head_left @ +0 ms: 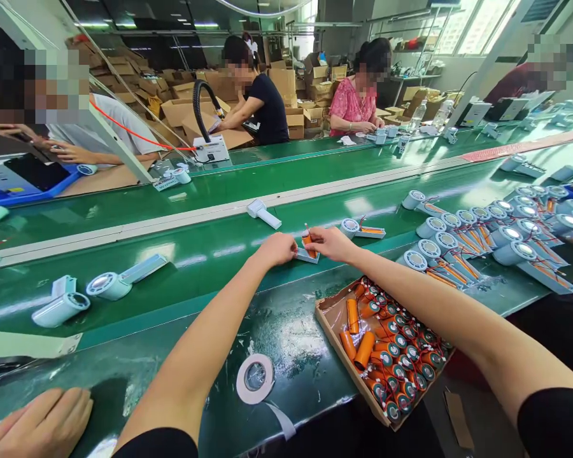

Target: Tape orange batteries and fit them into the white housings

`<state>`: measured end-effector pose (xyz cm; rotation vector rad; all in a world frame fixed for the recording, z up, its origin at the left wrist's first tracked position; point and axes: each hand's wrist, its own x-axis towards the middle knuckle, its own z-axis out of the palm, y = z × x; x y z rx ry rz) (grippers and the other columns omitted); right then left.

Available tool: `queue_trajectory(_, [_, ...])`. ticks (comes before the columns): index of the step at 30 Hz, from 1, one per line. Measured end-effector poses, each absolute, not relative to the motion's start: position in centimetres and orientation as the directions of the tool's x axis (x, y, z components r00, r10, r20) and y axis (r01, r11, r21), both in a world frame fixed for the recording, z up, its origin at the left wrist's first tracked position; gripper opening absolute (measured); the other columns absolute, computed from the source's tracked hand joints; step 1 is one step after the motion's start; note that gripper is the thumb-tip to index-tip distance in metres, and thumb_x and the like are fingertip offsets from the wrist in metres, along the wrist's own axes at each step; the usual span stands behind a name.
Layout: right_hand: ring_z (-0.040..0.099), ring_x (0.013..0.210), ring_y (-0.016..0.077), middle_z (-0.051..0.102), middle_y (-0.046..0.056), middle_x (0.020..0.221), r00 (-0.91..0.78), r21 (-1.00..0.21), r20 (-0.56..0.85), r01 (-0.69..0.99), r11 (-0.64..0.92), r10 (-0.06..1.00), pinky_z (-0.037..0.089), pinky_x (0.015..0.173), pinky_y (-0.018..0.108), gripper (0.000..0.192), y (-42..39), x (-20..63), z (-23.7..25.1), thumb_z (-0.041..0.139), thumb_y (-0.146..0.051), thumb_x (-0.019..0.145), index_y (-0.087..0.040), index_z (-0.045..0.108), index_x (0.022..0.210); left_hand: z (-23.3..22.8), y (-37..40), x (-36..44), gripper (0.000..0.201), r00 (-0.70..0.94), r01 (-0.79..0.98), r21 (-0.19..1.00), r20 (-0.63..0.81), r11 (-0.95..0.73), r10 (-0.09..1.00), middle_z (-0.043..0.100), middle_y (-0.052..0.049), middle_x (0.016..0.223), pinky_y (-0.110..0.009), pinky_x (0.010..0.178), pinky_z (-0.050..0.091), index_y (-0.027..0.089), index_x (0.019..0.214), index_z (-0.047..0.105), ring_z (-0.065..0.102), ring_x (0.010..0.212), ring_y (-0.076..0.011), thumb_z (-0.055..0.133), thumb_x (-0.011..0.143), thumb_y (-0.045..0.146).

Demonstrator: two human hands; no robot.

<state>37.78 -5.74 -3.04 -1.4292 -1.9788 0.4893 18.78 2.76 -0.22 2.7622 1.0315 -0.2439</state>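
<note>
Over the near edge of the green belt, my left hand [279, 249] is closed on a light-blue plastic housing [307, 257], most of which its fingers hide. My right hand [333, 245] pinches an orange cylindrical battery [308, 242] with a thin wire, down at the housing's open handle. Just right of it lies another light-blue housing [350, 228] with an orange battery in its handle. Below my right forearm, a cardboard tray [337, 343] holds many orange batteries with red wires, a few lying loose on their sides.
A tape roll [255, 379] lies on the near ledge, its end hanging over the edge. Many housings with batteries [446, 242] crowd the right; other housings [109, 285] rest on the left. A co-worker's hand [41, 423] is at lower left. Several people work across the belt.
</note>
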Motion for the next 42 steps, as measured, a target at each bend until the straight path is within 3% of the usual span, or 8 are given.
queue_trajectory(13, [0.07,0.09,0.0292,0.073,0.009,0.099,-0.25,-0.114,-0.04,0.963,0.245,0.967,0.046,0.077,0.031,0.025,-5.8,36.7,-2.0,0.063,-0.038,0.103,-0.026,0.069,0.124,-1.1,3.2,19.2,0.035,0.611,0.77,0.308,-0.105,-0.559,0.784,0.068,-0.009,0.117,-0.047,0.102,0.05,0.017,0.116,0.066,0.064,0.11,-0.0228,0.055,0.101,0.046])
queue_trajectory(19, [0.07,0.1,0.0343,0.073,0.018,0.109,-0.235,-0.018,-0.179,0.972,0.235,0.955,0.051,0.085,0.037,0.028,-4.5,35.2,-1.1,0.059,-0.036,0.101,-0.017,0.075,0.116,-1.2,2.6,20.4,0.034,0.528,0.815,0.316,-0.06,-0.486,0.847,0.067,-0.009,0.115,-0.046,0.098,0.053,0.016,0.114,0.066,0.064,0.107,-0.0223,0.056,0.101,0.046])
queue_trajectory(26, [0.071,0.099,0.023,0.075,0.004,0.109,-0.292,-0.136,-0.14,0.952,0.274,0.946,0.05,0.088,0.026,0.028,-5.6,37.1,0.1,0.07,-0.027,0.097,-0.024,0.072,0.124,-1.2,1.1,20.8,0.035,0.444,0.844,0.349,-0.029,-0.407,0.895,0.067,-0.009,0.115,-0.045,0.096,0.055,0.016,0.117,0.065,0.065,0.106,-0.0218,0.058,0.1,0.046])
queue_trajectory(30, [0.065,0.117,0.0232,0.066,0.013,0.133,-0.15,-0.214,0.078,0.963,0.163,0.986,0.047,0.1,0.027,0.037,-7.3,38.6,1.7,0.048,-0.021,0.107,-0.011,0.061,0.14,0.2,0.2,21.6,0.036,0.392,0.862,0.351,-0.003,-0.366,0.92,0.067,-0.012,0.118,-0.047,0.095,0.056,0.016,0.125,0.062,0.066,0.108,-0.0242,0.052,0.103,0.043])
queue_trajectory(33, [0.065,0.117,0.0231,0.067,0.016,0.13,-0.084,-0.283,0.169,0.95,0.13,0.982,0.047,0.103,0.03,0.038,-11.0,40.1,3.7,0.043,-0.018,0.107,-0.005,0.061,0.138,1.9,-2.1,20.3,0.036,0.441,0.833,0.353,0.045,-0.427,0.897,0.067,-0.017,0.123,-0.05,0.096,0.055,0.016,0.132,0.059,0.066,0.114,-0.0298,0.047,0.104,0.035])
queue_trajectory(38, [0.068,0.111,0.0234,0.071,0.007,0.124,-0.108,-0.509,0.242,0.832,0.221,0.964,0.054,0.097,0.032,0.026,-25.9,41.2,3.7,0.059,-0.029,0.105,-0.021,0.069,0.127,-0.2,-11.1,7.9,0.025,0.708,0.632,0.344,0.107,-0.694,0.698,0.066,-0.006,0.134,-0.039,0.116,0.043,0.026,0.122,0.068,0.056,0.132,-0.0225,0.06,0.099,0.033])
queue_trajectory(39, [0.069,0.108,0.0225,0.072,0.004,0.122,-0.091,-0.592,0.271,0.77,0.24,0.958,0.056,0.094,0.031,0.024,-29.3,40.9,3.0,0.059,-0.031,0.105,-0.025,0.07,0.126,-1.4,-13.3,4.7,0.026,0.81,0.506,0.313,0.146,-0.803,0.568,0.068,-0.006,0.131,-0.04,0.115,0.045,0.026,0.118,0.069,0.057,0.131,-0.0238,0.063,0.097,0.038])
queue_trajectory(42, [0.073,0.095,0.0202,0.075,0.001,0.11,-0.012,-0.769,0.231,0.61,0.19,0.973,0.059,0.082,0.026,0.018,-37.5,38.2,0.9,0.065,-0.029,0.103,-0.031,0.072,0.119,-4.8,-18.8,-2.6,0.03,0.858,0.452,0.161,0.192,-0.877,0.477,0.063,-0.008,0.139,-0.049,0.112,0.049,0.023,0.122,0.069,0.054,0.133,-0.0294,0.064,0.097,0.037])
